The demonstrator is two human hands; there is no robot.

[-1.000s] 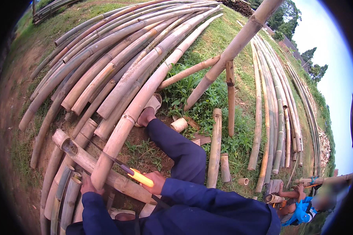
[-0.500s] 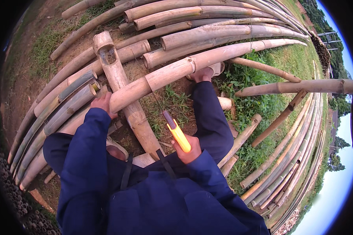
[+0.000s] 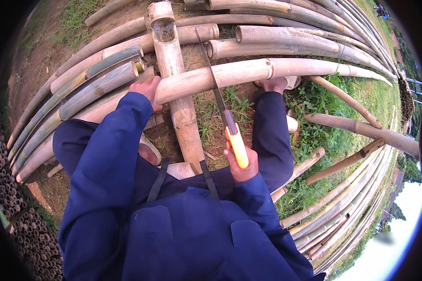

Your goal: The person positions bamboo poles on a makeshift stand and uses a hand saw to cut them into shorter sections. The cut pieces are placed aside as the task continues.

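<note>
A thick pale bamboo pole lies crosswise in front of me, its near end resting on a notched bamboo post. My left hand is closed on the pole's left end, the fingers partly hidden. In my right hand is a handsaw, gripped by its yellow-orange handle. Its long dark blade crosses the pole a little right of the post, the tip reaching past the far side. Whether the teeth sit in a cut, I cannot tell.
Several bamboo poles lie beyond, others at the left. Propped poles and green weeds are on the right, with a long pile behind. My sandaled feet flank the post. Stacked bamboo ends fill the lower left.
The view has shifted, so the pole and hands sit further right in the picture. More of the saw blade shows now, its tip extending past the pole's far side. Both hands keep their holds.
</note>
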